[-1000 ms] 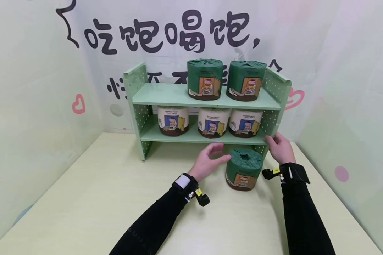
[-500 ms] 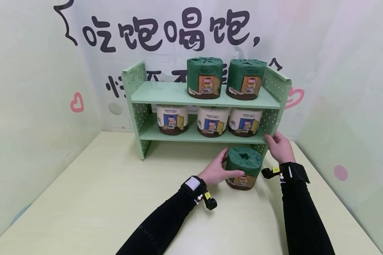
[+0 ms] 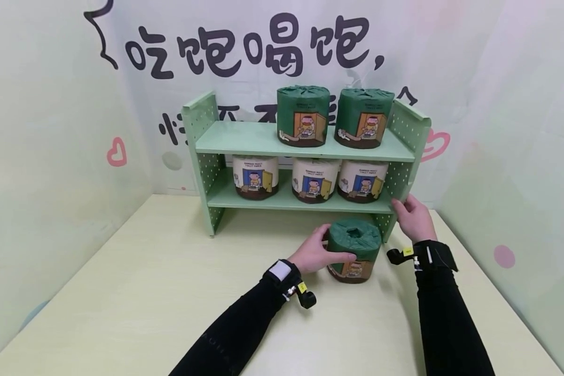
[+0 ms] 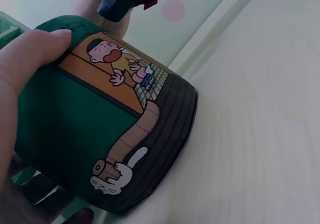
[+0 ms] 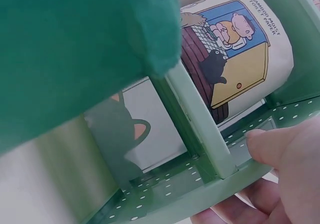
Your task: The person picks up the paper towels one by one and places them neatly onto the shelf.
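Observation:
Between the thumb and fingers of my left hand [image 3: 312, 253] is a green-wrapped toilet paper roll [image 3: 355, 237], upright in front of the shelf's right end. The left wrist view has the thumb across the printed side of this toilet paper roll [image 4: 75, 119], and the fingers lie in shadow on its far side. Whether its base touches the table cannot be told. My right hand [image 3: 414, 219] holds the right side panel of a light green two-tier shelf [image 3: 239, 138]. In the right wrist view the thumb of the right hand [image 5: 295, 159] lies inside that panel, fingers outside.
Two green toilet paper rolls [image 3: 303, 116] stand on the upper tier, toward its right. On the lower tier are three white-wrapped toilet paper rolls [image 3: 256, 177]. The pale table [image 3: 122, 292] runs up to printed walls at the back and both sides.
My left hand has moved right, from beside the green roll to a grip on it. The roll has shifted slightly left, away from the shelf's right panel. My right hand stays put.

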Demonstrator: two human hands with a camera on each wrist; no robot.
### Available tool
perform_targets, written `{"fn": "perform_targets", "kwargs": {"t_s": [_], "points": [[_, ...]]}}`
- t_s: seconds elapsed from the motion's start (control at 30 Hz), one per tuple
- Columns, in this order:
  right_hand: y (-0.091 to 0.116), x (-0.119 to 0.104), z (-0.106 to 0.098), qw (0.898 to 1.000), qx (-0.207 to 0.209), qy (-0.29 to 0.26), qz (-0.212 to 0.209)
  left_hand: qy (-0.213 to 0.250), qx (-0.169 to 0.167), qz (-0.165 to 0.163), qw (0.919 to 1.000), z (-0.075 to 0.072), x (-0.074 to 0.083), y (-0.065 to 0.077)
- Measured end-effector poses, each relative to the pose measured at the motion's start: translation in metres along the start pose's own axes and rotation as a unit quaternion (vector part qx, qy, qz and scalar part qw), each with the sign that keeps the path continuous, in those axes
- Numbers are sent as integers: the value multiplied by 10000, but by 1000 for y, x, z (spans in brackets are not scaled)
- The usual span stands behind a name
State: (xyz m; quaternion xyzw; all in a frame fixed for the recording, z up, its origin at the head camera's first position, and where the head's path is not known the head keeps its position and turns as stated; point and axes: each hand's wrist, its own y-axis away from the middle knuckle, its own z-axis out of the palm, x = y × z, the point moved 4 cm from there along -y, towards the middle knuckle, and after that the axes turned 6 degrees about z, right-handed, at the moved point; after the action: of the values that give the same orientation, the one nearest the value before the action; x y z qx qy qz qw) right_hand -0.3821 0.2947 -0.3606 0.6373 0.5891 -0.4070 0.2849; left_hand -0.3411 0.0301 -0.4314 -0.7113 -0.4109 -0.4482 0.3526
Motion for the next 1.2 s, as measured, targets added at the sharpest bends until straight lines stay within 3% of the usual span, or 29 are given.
{"fn": "perform_targets", "kwargs": {"t_s": [0.23,0.6,0.87,1.2], "points": [[0,1,0,10000,12,68,29,56,-91,-47,9999,-7,1,5],[-1,1,2,9999,-9,68,156,94,-113,158,9998,-14,-1,20],[-1,3,-1,9999,-29,54,104,-89,14,245,9997,-26,-2,31],[-1,3,0,9999,-68,-58,104,226,94,409,9989,-40,17,38]]}}
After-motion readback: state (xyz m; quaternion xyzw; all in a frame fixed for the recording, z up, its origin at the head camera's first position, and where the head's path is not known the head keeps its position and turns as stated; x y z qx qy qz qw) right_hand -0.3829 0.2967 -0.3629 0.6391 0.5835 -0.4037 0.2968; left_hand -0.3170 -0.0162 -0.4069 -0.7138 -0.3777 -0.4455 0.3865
